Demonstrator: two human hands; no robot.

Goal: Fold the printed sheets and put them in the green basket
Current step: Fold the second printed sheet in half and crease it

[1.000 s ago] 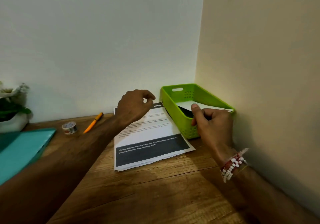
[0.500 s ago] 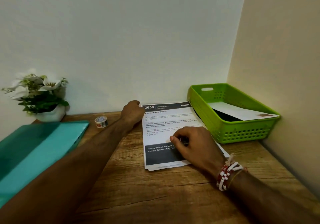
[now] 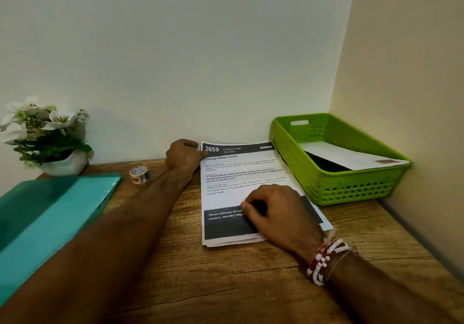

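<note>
Beside green basket point(image 3: 351, 193), left hand point(image 3: 184, 157) pinching sheets' point(image 3: 238, 173) far corner

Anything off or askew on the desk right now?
Minor only. The folded sheet in the green basket lies askew, its right corner propped on the rim rather than flat inside. The stack of printed sheets is slightly fanned at its near edge. No damage or spills visible.
</note>
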